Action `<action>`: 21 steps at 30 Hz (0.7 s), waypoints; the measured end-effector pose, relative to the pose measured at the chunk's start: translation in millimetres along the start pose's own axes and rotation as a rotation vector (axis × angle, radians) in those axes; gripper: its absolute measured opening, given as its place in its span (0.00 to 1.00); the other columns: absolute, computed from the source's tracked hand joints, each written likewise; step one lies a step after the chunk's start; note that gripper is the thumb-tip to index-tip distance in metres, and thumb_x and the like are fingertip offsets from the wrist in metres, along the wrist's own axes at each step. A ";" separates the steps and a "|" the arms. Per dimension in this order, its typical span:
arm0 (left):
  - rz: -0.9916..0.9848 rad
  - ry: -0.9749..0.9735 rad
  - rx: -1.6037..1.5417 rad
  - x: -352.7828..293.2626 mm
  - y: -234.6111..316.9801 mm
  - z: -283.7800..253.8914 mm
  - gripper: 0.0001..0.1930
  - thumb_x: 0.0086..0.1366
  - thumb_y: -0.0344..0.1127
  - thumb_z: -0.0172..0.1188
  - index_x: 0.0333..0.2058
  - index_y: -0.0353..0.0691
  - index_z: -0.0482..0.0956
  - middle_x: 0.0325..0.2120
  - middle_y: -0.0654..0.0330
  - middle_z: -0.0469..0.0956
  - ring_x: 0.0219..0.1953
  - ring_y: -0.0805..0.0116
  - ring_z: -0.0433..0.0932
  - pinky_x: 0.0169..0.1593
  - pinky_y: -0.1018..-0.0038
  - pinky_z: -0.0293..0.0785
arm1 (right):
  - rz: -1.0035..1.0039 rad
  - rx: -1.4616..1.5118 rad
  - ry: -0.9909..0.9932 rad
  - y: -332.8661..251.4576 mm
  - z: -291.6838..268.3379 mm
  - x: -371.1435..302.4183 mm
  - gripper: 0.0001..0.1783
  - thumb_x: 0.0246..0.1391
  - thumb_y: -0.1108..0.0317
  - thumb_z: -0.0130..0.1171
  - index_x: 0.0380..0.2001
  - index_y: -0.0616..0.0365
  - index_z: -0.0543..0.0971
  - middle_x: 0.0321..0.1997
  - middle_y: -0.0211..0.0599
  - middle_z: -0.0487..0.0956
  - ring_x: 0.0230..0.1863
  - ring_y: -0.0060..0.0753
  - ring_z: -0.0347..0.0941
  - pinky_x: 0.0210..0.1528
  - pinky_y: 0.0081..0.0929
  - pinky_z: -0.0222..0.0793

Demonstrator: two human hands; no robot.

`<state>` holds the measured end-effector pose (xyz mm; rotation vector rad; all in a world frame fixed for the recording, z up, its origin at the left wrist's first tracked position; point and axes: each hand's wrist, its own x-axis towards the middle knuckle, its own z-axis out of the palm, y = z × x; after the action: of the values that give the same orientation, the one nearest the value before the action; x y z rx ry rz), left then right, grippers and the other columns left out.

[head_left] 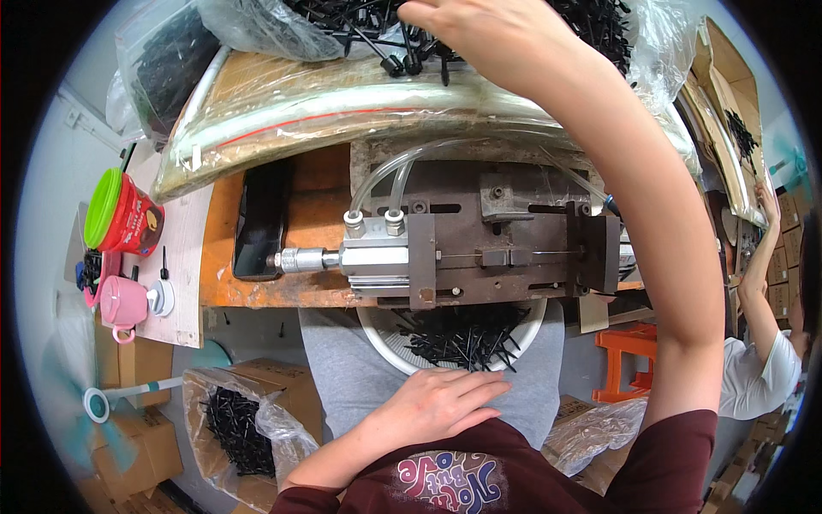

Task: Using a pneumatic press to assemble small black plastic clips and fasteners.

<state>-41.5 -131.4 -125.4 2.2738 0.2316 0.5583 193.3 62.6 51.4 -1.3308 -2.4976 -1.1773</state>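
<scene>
My right hand (467, 30) nearer, at twelve o'clock; frame edge cuts grip, cannot tell. Black stemmed plastic part (372, 44) at its eight, long axis ten-to-four. Left hand (441, 403) at six, fingers extended.

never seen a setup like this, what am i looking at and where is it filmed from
This is one view, looking down from a camera on the worker's head. On the orange bench sits a metal fixture with a silver cylinder and clear tubes, apparently air-driven. The right hand reaches over it to a pile of black plastic parts; whether it grips one is unclear. The left hand lies palm down, seemingly holding nothing, near a white basket of similar parts.
</scene>
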 end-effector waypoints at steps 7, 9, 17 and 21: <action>0.001 0.003 -0.009 -6.7 -2.0 2.3 0.16 0.59 0.40 0.68 0.44 0.40 0.83 0.42 0.59 0.84 0.36 0.64 0.85 0.39 0.71 0.82 | 0.023 0.146 -0.293 8.0 29.4 12.3 0.10 0.57 0.69 0.52 0.38 0.58 0.80 0.42 0.41 0.79 0.44 0.44 0.80 0.43 0.39 0.78; 0.006 0.004 -0.010 -6.2 -2.0 3.0 0.16 0.59 0.40 0.68 0.43 0.39 0.83 0.41 0.59 0.84 0.36 0.65 0.84 0.39 0.71 0.82 | 0.048 0.207 -0.343 11.4 20.3 6.1 0.10 0.56 0.70 0.52 0.36 0.60 0.82 0.43 0.44 0.79 0.45 0.47 0.80 0.45 0.40 0.78; 0.042 0.025 -0.018 -5.7 -3.3 4.7 0.15 0.59 0.40 0.68 0.42 0.39 0.83 0.40 0.60 0.84 0.35 0.66 0.84 0.38 0.72 0.82 | 0.097 0.284 -0.192 22.7 -6.4 -44.6 0.10 0.46 0.83 0.61 0.35 0.67 0.79 0.37 0.37 0.76 0.40 0.39 0.78 0.42 0.38 0.73; 0.069 0.072 -0.021 -3.0 -2.3 0.3 0.15 0.58 0.40 0.69 0.41 0.39 0.84 0.38 0.60 0.84 0.33 0.67 0.84 0.36 0.73 0.81 | 0.309 0.577 0.013 28.6 -25.1 -71.3 0.17 0.38 0.85 0.59 0.36 0.63 0.80 0.37 0.43 0.76 0.36 0.48 0.76 0.38 0.38 0.72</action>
<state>-44.0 -131.1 -128.3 2.2501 0.1827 0.6767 251.8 7.2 57.8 -1.4394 -2.2480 -0.3584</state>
